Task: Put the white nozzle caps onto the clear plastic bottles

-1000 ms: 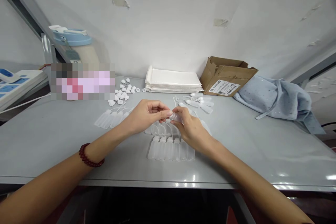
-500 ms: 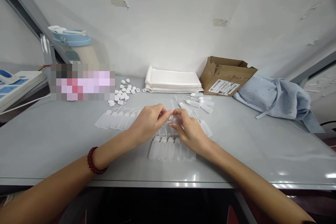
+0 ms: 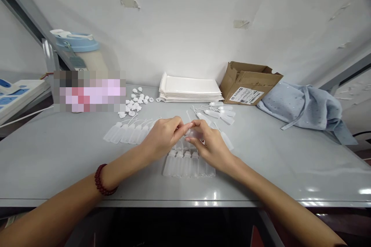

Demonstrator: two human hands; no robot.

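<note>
My left hand and my right hand meet above the grey table. Both are closed in a pinch on one small translucent squeeze bottle held between their fingertips. Directly below the hands lies a tidy row of several like bottles, side by side. A second row of bottles lies to the left of my left hand. A few more bottles with thin needle tips are scattered behind my right hand. A red bead bracelet circles my left wrist.
A heap of small white caps lies at the back left. A stack of white padded envelopes rests against the wall, beside an open cardboard box and a light blue cloth. A blue-lidded jug stands far left.
My left hand has moved right and closed in on the bottle in my right hand. Both hands sit slightly lower over the row of bottles.
</note>
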